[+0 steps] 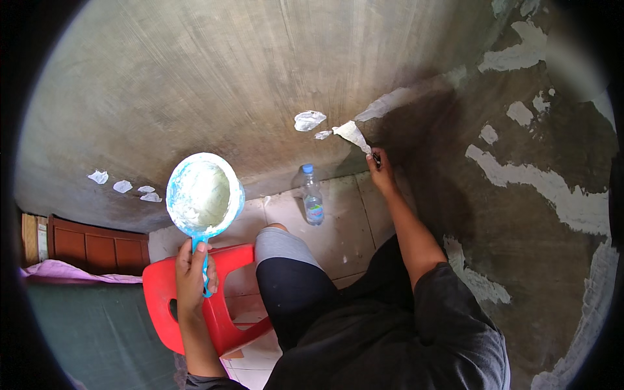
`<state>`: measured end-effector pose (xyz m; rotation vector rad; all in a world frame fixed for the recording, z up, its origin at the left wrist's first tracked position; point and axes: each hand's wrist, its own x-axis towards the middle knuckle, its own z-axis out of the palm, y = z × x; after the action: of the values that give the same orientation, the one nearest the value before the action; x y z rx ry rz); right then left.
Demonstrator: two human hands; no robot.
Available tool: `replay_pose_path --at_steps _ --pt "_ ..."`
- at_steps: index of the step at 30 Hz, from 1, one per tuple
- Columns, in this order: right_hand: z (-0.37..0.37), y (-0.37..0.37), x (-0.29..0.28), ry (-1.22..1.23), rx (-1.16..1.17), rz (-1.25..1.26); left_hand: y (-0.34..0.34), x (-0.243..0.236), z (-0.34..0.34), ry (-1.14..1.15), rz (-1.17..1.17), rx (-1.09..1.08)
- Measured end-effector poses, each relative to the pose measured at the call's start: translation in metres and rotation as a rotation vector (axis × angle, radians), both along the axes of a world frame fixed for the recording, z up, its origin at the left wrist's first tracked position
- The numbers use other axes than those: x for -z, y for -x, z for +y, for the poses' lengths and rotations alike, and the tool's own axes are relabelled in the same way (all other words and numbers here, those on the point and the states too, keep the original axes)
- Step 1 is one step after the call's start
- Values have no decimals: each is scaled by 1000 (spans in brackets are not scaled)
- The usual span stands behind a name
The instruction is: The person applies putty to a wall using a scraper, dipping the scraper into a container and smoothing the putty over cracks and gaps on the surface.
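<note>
My left hand (191, 276) is closed round the handle of a blue dipper (241, 195), held out at the left over a red plastic stool. White putty (203, 195) coats the dipper's inside. On the right, my right hand (382, 170) grips a putty knife (351, 134) whose blade is covered in white. The blade's tip is at the grey wall (260, 78), beside a small white patch (323, 135). A larger white patch (310, 120) lies just up and left of it.
A clear water bottle (312, 201) with a blue cap stands on the tiled floor (341, 221) by the wall. The red stool (227, 312) is near my left leg. Brown wooden furniture (97, 250) and a dark green surface (97, 325) lie left. The right wall (520, 260) bears several white patches.
</note>
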<state>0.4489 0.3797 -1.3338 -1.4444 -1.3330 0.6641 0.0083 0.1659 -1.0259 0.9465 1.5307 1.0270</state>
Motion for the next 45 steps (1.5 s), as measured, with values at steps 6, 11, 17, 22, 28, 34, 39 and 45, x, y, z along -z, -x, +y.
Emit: replay_pose_path --at_steps 6,11,17,22,28,34,39,45 --pt "-24 -15 0 179 40 2 0 -1 0 2 1 7" --pt "-29 -9 -7 93 -51 59 0 2 1 12 2 -4" --pt "-30 5 -12 120 -57 -42 0 -1 2 4 14 10" --pt "-30 -11 -5 40 109 -166 0 0 1 4 -2 -4" --pt "-39 -35 1 28 50 -57 -1 -3 3 19 19 18" --pt "-16 -7 -15 96 -13 17 -1 -1 2 12 26 3" --pt "0 -11 -4 100 52 45 -2 -2 3 7 23 -3" --pt "-20 -39 10 135 -2 -37 -3 -2 3 13 15 -5"
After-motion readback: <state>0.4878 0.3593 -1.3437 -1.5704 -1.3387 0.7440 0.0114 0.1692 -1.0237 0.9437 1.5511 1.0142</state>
